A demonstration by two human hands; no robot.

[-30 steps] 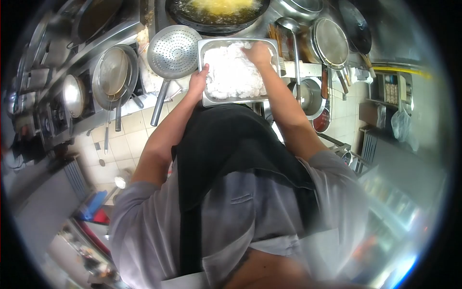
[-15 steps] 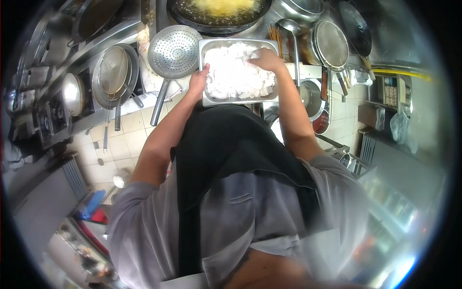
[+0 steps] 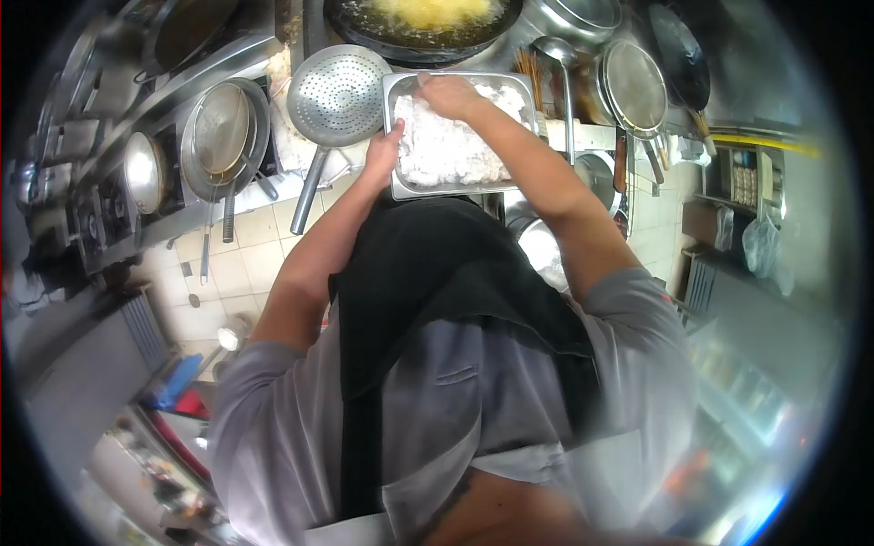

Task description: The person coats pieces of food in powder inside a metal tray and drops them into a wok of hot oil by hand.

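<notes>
A rectangular metal tray (image 3: 396, 189) holds a heap of white, powder-coated pieces (image 3: 451, 150). My left hand (image 3: 383, 156) grips the tray's left wall, with the thumb over the rim. Over the upper left part of the heap is my right hand (image 3: 448, 94), its fingers bent down at the pieces; the fingertips are partly hidden, and anything between them cannot be made out. Just beyond the tray, a dark wok (image 3: 423, 45) contains bubbling oil with yellow food (image 3: 435, 13) in it.
A perforated ladle (image 3: 337, 96) lies left of the tray, its handle toward me. On the right are a ladle (image 3: 553, 50), a round strainer (image 3: 635, 86) and stacked metal bowls (image 3: 583, 14). More strainers (image 3: 221, 132) and a wok lid (image 3: 144, 173) are at the left.
My right hand has moved left across the heap, from its upper right part to the upper left. My left hand keeps its hold on the tray. The whole view has shifted slightly.
</notes>
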